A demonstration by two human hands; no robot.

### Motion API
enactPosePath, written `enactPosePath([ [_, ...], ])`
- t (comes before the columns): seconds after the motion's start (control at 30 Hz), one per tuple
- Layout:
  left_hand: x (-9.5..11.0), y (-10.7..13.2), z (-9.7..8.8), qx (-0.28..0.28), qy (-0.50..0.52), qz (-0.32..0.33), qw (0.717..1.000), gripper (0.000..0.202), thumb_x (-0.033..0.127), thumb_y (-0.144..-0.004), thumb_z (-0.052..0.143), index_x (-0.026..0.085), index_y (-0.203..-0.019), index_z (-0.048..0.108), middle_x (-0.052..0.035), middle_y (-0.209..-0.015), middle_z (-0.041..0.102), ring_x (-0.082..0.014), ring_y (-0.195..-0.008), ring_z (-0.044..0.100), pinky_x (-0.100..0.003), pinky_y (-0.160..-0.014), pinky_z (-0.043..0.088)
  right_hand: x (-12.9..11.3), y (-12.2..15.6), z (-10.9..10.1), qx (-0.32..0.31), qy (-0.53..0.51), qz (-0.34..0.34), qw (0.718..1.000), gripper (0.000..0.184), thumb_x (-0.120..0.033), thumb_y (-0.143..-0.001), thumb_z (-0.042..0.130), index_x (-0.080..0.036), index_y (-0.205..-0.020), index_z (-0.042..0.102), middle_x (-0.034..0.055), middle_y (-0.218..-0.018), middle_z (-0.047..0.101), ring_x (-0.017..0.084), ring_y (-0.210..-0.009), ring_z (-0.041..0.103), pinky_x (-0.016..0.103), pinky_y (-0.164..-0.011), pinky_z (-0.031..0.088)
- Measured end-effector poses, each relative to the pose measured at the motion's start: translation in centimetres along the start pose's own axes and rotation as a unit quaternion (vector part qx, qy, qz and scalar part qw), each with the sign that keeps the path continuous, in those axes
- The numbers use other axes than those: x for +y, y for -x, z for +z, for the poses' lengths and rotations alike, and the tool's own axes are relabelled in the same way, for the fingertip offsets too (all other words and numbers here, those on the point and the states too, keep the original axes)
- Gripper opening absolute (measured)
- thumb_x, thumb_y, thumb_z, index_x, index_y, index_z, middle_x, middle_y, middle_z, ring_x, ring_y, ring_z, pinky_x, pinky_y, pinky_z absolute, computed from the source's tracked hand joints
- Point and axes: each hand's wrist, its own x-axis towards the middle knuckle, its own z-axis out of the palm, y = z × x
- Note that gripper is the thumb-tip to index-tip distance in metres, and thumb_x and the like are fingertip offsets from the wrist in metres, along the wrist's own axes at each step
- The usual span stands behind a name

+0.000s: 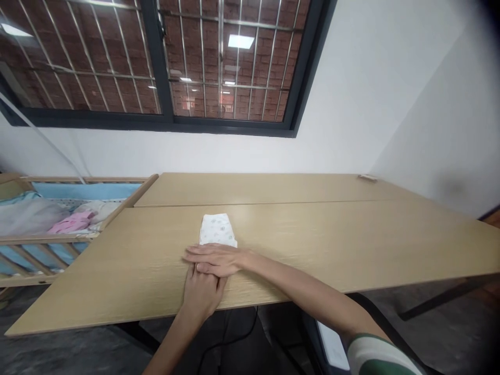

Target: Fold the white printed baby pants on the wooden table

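Observation:
A small folded white cloth with a faint print lies on the light wooden table, near its front edge. My right hand lies flat across the near end of the cloth, fingers stretched out to the left. My left hand rests flat on the table just below it, its fingertips tucked under my right hand. Neither hand grips anything.
A wooden crib with blue lining and pink and white fabric stands to the left of the table. A second table adjoins the far edge. A white wall and a dark-framed window are behind. A small flat object lies at the far right.

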Motion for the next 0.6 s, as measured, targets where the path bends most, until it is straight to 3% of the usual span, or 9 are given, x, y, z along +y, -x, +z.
enactPosePath([
  [0.13,-0.7,-0.1,0.0,0.014,-0.02,-0.009,1.0,0.053,0.048,-0.101,0.04,0.011,-0.131,0.065,-0.0219,-0.139,0.059,-0.0385,-0.134,0.05,-0.057,-0.111,0.037,4.6,-0.6,-0.4,-0.04,0.03,0.067,0.997,0.06,-0.054,-0.107,0.025,-0.025,-0.16,0.027,0.004,-0.168,0.017,0.019,-0.156,0.01,0.042,-0.126,0.006],
  [0.33,-0.9,0.0,0.4,0.016,-0.014,-0.018,1.0,0.057,0.049,-0.1,0.042,0.015,-0.146,0.052,-0.021,-0.154,0.044,-0.0369,-0.14,0.044,-0.055,-0.112,0.037,11.4,-1.9,-2.9,0.019,0.119,0.152,0.981,0.06,-0.054,-0.106,0.027,-0.03,-0.161,0.025,0.0004,-0.168,0.015,0.02,-0.156,0.009,0.042,-0.126,0.004],
  [0.47,-0.9,0.0,0.5,0.014,-0.001,-0.023,1.0,0.057,0.049,-0.1,0.042,0.016,-0.146,0.052,-0.0206,-0.155,0.043,-0.0369,-0.141,0.044,-0.056,-0.113,0.036,13.6,-2.2,-3.9,0.033,0.155,0.186,0.97,0.061,-0.053,-0.106,0.022,-0.027,-0.162,0.02,0.0009,-0.169,0.012,0.019,-0.156,0.007,0.042,-0.126,0.004],
  [0.6,-0.8,-0.2,0.5,0.006,0.01,-0.027,1.0,0.058,0.049,-0.1,0.043,0.014,-0.145,0.053,-0.0223,-0.154,0.042,-0.039,-0.141,0.043,-0.058,-0.113,0.037,13.8,-2.4,-4.2,0.045,0.175,0.192,0.965,0.061,-0.05,-0.106,0.024,-0.024,-0.162,0.022,0.0033,-0.168,0.018,0.019,-0.156,0.01,0.041,-0.126,0.006],
])
